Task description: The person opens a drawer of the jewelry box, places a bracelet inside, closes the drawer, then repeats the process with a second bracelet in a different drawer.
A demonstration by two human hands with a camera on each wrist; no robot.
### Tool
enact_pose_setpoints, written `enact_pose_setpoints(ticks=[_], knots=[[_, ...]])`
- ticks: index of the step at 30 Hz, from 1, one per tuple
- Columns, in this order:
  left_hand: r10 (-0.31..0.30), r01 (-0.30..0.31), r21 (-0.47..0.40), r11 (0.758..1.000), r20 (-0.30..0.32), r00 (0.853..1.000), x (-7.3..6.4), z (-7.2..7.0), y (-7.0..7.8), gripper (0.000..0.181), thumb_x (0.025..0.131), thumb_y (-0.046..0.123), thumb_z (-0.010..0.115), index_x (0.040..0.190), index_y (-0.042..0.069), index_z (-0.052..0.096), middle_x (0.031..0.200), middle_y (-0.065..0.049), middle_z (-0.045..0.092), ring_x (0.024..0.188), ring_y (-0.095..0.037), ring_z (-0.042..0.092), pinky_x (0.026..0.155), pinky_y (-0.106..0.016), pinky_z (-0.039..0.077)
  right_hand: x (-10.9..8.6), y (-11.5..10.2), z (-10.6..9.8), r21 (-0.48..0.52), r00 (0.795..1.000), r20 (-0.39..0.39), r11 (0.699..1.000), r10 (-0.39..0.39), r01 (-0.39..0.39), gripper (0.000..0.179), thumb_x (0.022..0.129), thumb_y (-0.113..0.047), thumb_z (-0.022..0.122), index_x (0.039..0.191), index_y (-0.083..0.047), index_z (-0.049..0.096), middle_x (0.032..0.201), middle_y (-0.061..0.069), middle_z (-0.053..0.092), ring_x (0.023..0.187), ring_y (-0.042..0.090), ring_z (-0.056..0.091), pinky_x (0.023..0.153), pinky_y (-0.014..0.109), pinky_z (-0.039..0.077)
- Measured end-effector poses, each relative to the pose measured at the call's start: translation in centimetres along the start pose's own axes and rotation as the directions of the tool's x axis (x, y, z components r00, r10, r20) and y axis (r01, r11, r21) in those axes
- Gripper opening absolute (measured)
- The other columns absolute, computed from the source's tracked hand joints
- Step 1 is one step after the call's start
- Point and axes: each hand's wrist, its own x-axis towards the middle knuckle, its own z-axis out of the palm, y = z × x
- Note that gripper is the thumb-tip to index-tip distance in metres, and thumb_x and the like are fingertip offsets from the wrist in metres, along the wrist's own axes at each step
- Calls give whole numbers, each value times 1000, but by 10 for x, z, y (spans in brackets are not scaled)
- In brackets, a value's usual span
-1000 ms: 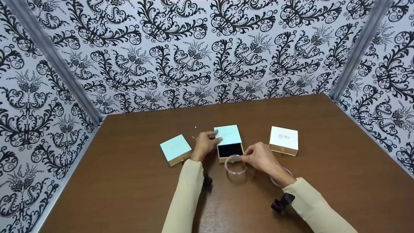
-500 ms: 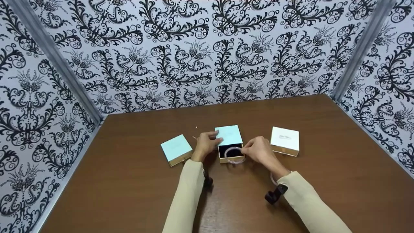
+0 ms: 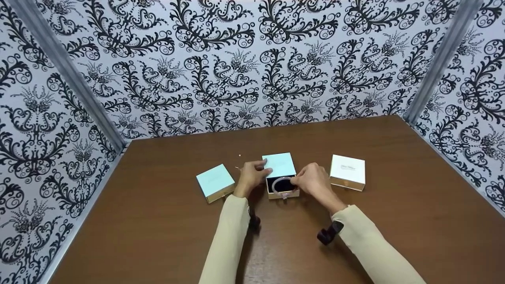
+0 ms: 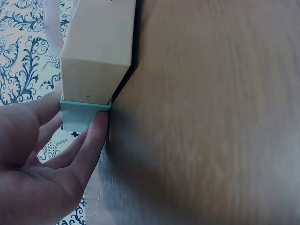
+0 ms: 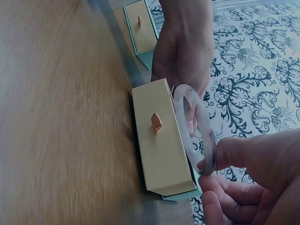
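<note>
A small mint jewelry box (image 3: 279,165) lies on the table with its cream-gold drawer (image 5: 164,161) pulled out, black lining inside. My left hand (image 3: 251,176) holds the mint sleeve from its left side, thumb and fingers on opposite sides of it in the left wrist view. A pale translucent bangle (image 5: 206,136) is pinched between thumb and fingers of my right hand (image 3: 314,181). It stands tilted over the drawer, its lower edge overlapping the drawer front in the head view. An orange pull tab (image 5: 156,123) sticks out of the drawer front.
Another mint box (image 3: 215,180), closed, stands left of my left hand. At the right is a closed white box (image 3: 347,169) with dark lettering. A tiny white speck (image 3: 239,155) lies behind my left hand. Patterned panels (image 3: 252,63) rise at the table's back and sides.
My right hand has carried the bangle from in front of the drawer forward over it. A second bangle under my right forearm is now hidden. My left hand has stayed on the sleeve.
</note>
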Motion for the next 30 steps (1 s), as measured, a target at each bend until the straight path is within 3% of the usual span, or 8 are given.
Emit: enact_pose_setpoints(ticks=[6,10,14,19,24,30], knots=[[-10,10,0,1000,6,1000,-1,-1,1,40,94,16,72,132,6,65,126,-23,68,116,-30,67,79,-32,59,3,0,4,-7,1000,-15,1000,20,-20,20,79,-28,80,72,-10,80,86,10,78,77,24,69,70,40,52],[-26,26,-10,1000,10,1000,-2,-1,1,40,94,16,72,133,8,65,127,-21,68,119,-30,66,78,-33,59,4,-2,8,0,999,-11,999,44,-44,27,80,-28,80,61,-11,75,70,4,74,61,17,57,54,31,42],[-36,36,-14,999,9,999,-3,-1,1,41,94,17,72,133,9,66,127,-19,69,120,-30,65,80,-34,59,5,-5,12,-1,998,8,998,62,-62,35,82,-30,79,54,-14,68,59,-1,66,53,14,49,49,28,36],[-33,34,-22,999,6,999,-2,0,1,41,93,16,72,133,8,65,127,-20,69,120,-30,65,83,-34,59,7,-4,17,11,998,-25,998,57,-56,28,82,-31,80,61,-14,74,68,1,72,59,16,56,52,30,40],[-42,42,-24,999,3,999,-1,0,1,41,93,16,72,133,8,65,127,-19,69,119,-29,65,78,-33,59,9,-3,20,28,996,-71,999,47,-45,20,79,-29,79,67,-13,76,75,3,75,65,17,59,56,32,44],[-27,27,-15,1000,7,1000,-2,0,0,42,94,17,72,134,8,64,128,-19,68,119,-29,65,77,-32,58,11,0,23,13,997,-74,1000,18,-17,16,81,-26,78,72,-13,78,81,5,77,69,19,64,61,38,50]])
